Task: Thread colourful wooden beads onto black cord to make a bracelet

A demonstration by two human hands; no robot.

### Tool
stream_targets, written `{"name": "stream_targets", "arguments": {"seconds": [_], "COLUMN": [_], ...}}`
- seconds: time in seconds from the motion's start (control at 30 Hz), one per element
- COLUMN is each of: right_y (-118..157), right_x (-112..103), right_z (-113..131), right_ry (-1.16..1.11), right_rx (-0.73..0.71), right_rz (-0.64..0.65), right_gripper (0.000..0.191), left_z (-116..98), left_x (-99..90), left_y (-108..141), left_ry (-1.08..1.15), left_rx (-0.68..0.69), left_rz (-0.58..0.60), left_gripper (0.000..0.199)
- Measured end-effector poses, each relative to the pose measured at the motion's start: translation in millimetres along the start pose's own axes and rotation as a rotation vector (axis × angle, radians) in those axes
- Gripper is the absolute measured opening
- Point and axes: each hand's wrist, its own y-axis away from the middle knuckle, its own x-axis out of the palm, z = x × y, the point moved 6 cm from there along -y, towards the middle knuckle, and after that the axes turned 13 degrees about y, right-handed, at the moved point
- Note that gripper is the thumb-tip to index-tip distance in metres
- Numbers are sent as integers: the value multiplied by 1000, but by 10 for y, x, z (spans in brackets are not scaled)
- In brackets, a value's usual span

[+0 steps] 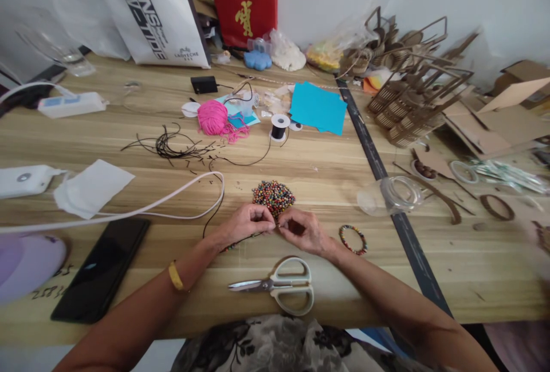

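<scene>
A heap of small multicoloured beads (pixel 274 197) lies at the middle of the table, just beyond my fingertips. My left hand (pixel 250 223) pinches a thin black cord, whose part with a few beads on it (pixel 230 246) shows below that hand. Close by on the right, my right hand (pixel 303 230) has thumb and forefinger pressed together at the heap's near edge; what they hold is too small to make out. A finished-looking ring of beads (pixel 353 239) rests right of my right wrist. Scissors with pale handles (pixel 293 285) lie between my forearms.
A black phone (pixel 101 269) and a white cable (pixel 172 191) are on the left. Farther back are cut black cords (pixel 167 145), pink yarn (pixel 212 118), a spool (pixel 280 126) and blue sheets (pixel 318 107). Clear tape rolls (pixel 401 194) and small baskets (pixel 404 102) stand right.
</scene>
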Motion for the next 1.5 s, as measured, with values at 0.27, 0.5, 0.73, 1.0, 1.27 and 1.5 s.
{"name": "stream_targets", "arguments": {"seconds": [0.27, 0.5, 0.73, 1.0, 1.27, 1.5], "right_y": [10, 21, 6, -2, 4, -1], "right_x": [12, 50, 35, 27, 26, 32], "right_z": [-108, -166, -143, -134, -138, -137], "right_ry": [-165, -299, -320, -319, -325, -331], "right_rx": [136, 223, 221, 213, 226, 229], "right_rz": [54, 79, 78, 78, 86, 98], "right_gripper": [10, 17, 23, 23, 23, 26], "left_z": [12, 19, 6, 6, 12, 20], "left_x": [0, 3, 10, 12, 5, 6], "left_y": [0, -3, -1, 3, 1, -3], "left_ry": [-29, -39, -42, -49, -61, -58], "left_rx": [-12, -14, -13, -16, -2, -3], "left_rz": [6, 8, 15, 19, 20, 24], "left_gripper": [20, 20, 20, 21, 21, 20]}}
